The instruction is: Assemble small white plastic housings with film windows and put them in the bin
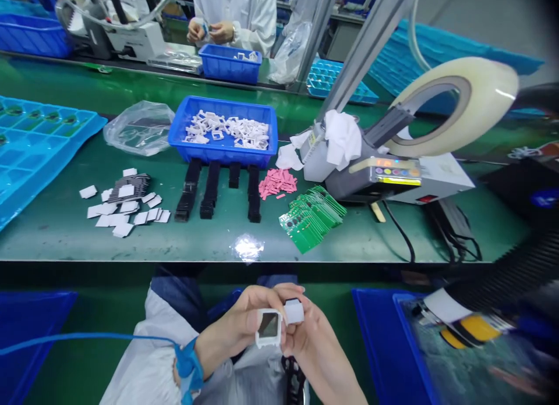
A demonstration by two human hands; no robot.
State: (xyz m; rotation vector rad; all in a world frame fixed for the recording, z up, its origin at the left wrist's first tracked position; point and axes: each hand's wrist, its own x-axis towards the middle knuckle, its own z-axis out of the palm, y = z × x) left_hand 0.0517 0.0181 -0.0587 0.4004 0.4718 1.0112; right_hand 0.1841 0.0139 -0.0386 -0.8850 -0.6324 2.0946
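Above my lap, past the table's front edge, my two hands meet. My left hand (236,323) pinches a small white plastic frame (269,340) with a dark window inside it. Beside the frame, my right hand (315,335) grips a small whitish rectangular piece (294,311) with a dark upper edge, its fingers partly hidden. On the table, similar white-and-grey flat pieces (124,219) lie in a loose heap at the left. A blue bin (222,153) holds many white plastic frames (227,128). A blue wrist strap (190,364) with a cord circles my left wrist.
Black strips (210,189) lie in rows beside pink pieces (277,183) and stacked green circuit boards (312,216). A tape dispenser (373,181) with a big roll (489,108) stands right. Blue trays (48,155) sit left. A black hose (502,277) juts in. A co-worker's hands (212,31) show opposite.
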